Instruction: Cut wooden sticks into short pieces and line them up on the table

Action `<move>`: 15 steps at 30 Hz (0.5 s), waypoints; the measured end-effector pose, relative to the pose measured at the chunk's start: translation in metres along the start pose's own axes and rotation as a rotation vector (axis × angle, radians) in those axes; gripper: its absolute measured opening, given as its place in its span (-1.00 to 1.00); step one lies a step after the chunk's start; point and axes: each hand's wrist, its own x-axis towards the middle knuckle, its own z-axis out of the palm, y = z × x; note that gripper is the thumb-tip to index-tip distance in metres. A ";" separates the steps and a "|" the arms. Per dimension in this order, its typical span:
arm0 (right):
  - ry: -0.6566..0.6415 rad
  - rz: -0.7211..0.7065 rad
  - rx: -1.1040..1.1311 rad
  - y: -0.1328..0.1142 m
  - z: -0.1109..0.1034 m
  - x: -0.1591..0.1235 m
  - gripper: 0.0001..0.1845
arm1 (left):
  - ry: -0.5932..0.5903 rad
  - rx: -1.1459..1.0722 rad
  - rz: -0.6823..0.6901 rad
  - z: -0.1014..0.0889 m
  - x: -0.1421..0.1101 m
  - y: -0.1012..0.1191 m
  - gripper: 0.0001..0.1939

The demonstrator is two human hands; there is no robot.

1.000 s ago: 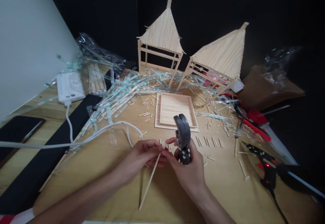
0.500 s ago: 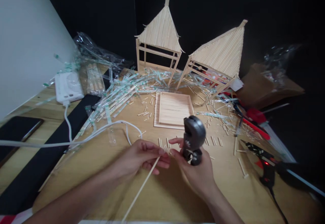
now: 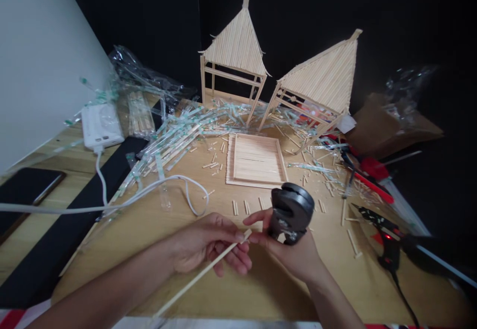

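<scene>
Between the thumb and fingers of my left hand (image 3: 214, 243) is a long thin wooden stick (image 3: 199, 277), slanting down toward the front edge of the table. My right hand (image 3: 292, 259) is wrapped round a dark grey hand tool with a rounded head (image 3: 292, 207); its exact kind is unclear. The right thumb and forefinger reach toward the stick's upper end, close to the left fingertips. Whether they touch it I cannot tell. Just beyond the hands lie short cut sticks (image 3: 246, 207) in small groups. A square stick panel with a raised frame (image 3: 257, 160) lies flat behind them.
Two stick-built roofed models (image 3: 234, 45) stand at the back. Plastic wrappers (image 3: 175, 135) and loose sticks litter the left and middle. A glue gun (image 3: 389, 244) with a red light lies right, its cord trailing forward. A white cable (image 3: 149, 190) crosses the left; a phone (image 3: 32, 190) lies there.
The stick's upper end has shifted slightly right and down, and the stick lies at a flatter slant. My right hand has moved slightly right and down, tilting the dark tool rightward.
</scene>
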 end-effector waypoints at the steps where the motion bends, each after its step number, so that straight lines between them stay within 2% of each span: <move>1: -0.001 0.003 0.008 -0.001 0.000 0.000 -0.86 | -0.002 0.001 0.000 0.000 0.000 0.000 -0.82; 6: -0.014 -0.025 0.036 0.002 -0.001 -0.002 -0.81 | -0.002 -0.003 0.004 0.002 -0.001 -0.001 -0.82; 10: -0.005 -0.051 0.126 0.005 0.002 -0.004 -0.79 | -0.055 -0.039 0.004 0.002 -0.001 -0.002 -0.81; 13: 0.111 -0.018 0.147 0.000 0.008 -0.005 -0.75 | -0.082 -0.055 0.048 0.000 0.003 -0.002 -0.71; 15: 0.229 0.057 0.201 -0.004 0.012 -0.005 -0.72 | -0.031 -0.042 0.144 -0.001 0.006 -0.003 -0.67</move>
